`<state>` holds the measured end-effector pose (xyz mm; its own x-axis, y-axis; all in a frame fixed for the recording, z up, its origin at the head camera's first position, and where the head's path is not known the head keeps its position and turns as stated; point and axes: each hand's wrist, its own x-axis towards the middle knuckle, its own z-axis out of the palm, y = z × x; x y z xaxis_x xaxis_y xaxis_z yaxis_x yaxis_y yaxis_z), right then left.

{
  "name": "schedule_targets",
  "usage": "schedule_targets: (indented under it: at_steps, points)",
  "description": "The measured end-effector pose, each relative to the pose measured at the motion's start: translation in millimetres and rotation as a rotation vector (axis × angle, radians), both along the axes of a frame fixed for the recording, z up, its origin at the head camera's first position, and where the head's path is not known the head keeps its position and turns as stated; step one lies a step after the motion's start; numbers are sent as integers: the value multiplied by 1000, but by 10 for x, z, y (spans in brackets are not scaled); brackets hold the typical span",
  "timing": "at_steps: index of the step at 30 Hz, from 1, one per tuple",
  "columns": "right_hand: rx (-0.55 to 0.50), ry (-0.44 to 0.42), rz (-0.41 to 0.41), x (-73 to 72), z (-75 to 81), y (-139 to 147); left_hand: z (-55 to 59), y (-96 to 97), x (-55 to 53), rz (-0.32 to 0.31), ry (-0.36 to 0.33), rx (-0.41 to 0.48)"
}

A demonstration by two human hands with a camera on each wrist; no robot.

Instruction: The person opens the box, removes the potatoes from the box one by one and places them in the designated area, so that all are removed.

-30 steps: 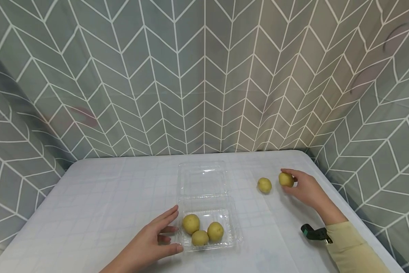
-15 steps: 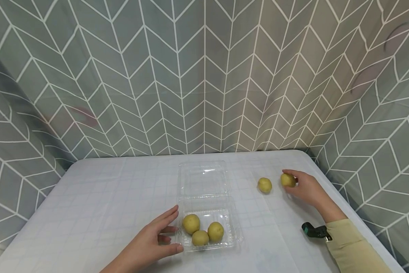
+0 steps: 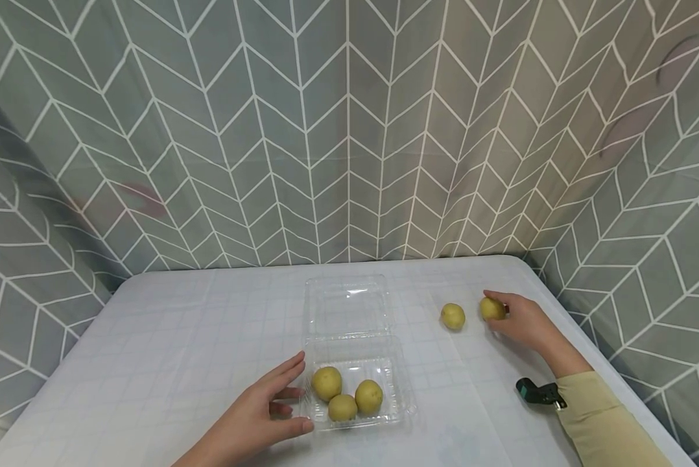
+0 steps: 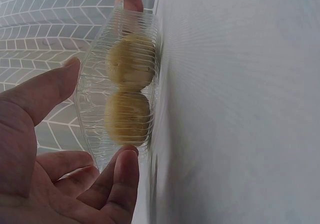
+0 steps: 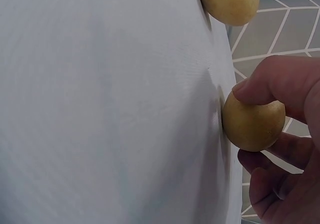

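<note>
On the right of the table my right hand (image 3: 523,319) pinches a round yellow fruit (image 5: 254,119) between thumb and fingers, close to the white cloth. A second yellow fruit (image 3: 452,316) lies just left of it. Near the front middle stands a clear plastic clamshell box (image 3: 393,389), its lid (image 3: 349,305) folded back flat behind it. Three similar fruits (image 3: 342,408) sit inside the base. My left hand (image 3: 262,408) rests at the box's left side with fingers spread; in the left wrist view the fingertips (image 4: 127,164) are right at its ribbed wall.
A white cloth covers the table (image 3: 198,337). Behind and to both sides hangs a grey curtain (image 3: 349,130) with white zigzag lines. A small black device (image 3: 539,393) is strapped at the right wrist, beside a pale yellow sleeve (image 3: 606,421).
Over the last second my right hand has shifted slightly right with the fruit it pinches. The left hand, the box and the other fruits stay in place.
</note>
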<state>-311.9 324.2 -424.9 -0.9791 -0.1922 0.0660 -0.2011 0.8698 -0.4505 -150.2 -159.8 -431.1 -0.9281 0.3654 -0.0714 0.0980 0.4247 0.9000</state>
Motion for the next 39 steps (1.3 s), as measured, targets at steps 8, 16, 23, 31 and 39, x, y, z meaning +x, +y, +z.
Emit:
schedule_targets:
  at_steps: [8, 16, 23, 31, 39]
  points:
    - [-8, -24, -6, -37, -15, 19, 4, 3, 3, 5, 0, 2]
    - [-26, -23, 12, -34, -30, 27, 11, 1, 5, 7, -5, -1]
    - [-27, -31, 15, -45, -38, 25, 7, -1, 5, 5, -2, -4]
    - [-16, -21, 18, -50, -52, 17, -9, -9, -4, 3, 10, -17]
    - [-9, -8, 17, -31, -46, 30, -19, -12, -6, -2, 13, -11]
